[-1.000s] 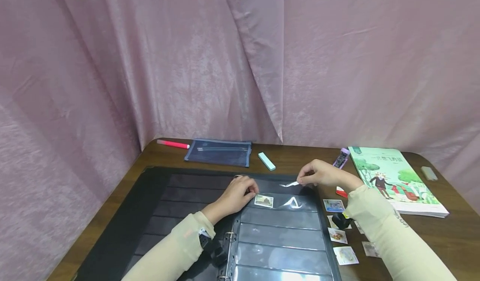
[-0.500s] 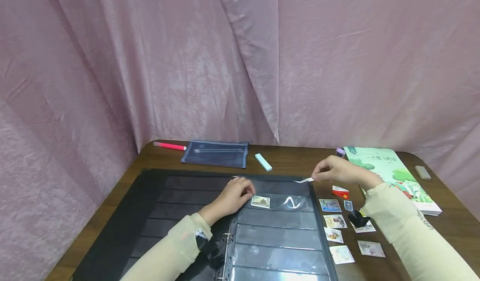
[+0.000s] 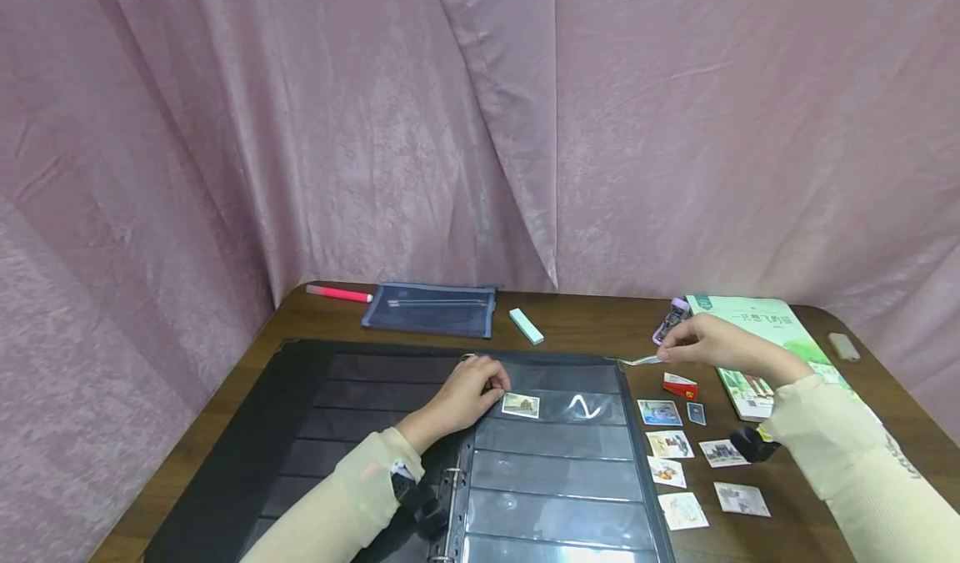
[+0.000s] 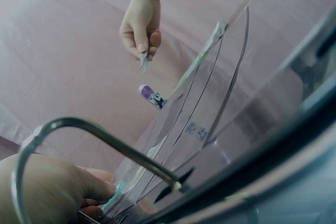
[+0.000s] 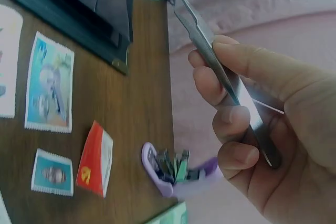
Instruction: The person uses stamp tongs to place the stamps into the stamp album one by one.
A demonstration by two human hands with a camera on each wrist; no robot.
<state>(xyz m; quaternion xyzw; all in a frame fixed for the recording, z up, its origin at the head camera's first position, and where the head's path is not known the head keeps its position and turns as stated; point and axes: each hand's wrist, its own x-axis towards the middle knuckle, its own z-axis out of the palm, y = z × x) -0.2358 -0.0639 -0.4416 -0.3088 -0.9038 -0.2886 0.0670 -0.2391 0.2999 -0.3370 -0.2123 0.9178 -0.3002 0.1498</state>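
My left hand [image 3: 468, 389] is at the upper inner part of the stamp album's right page [image 3: 555, 471], thumb and fingertips pinching the clear pocket strip. A small stamp [image 3: 521, 404] with a building on it lies in the second row, just right of those fingertips. My right hand [image 3: 705, 346] grips metal tweezers [image 5: 215, 64] with bent tips, above the table beyond the album's right edge. The tips stand slightly apart with nothing between them. Below them lie a red-and-white stamp [image 5: 95, 158], a blue stamp [image 5: 50, 90] and a small blue stamp [image 5: 52, 172].
Several more stamps [image 3: 682, 510] lie right of the album. A purple-framed item [image 3: 670, 321] and a green book [image 3: 772, 329] are behind them. Along the back are a blue mesh pouch [image 3: 431, 313], a red marker [image 3: 341, 294] and a pale turquoise block [image 3: 527, 326]. A whitish block [image 3: 844, 346] sits far right.
My right hand has carried the tweezers rightward, from above the album page to past its right edge, uncovering the stamps on the table. My left hand has stayed at the page.
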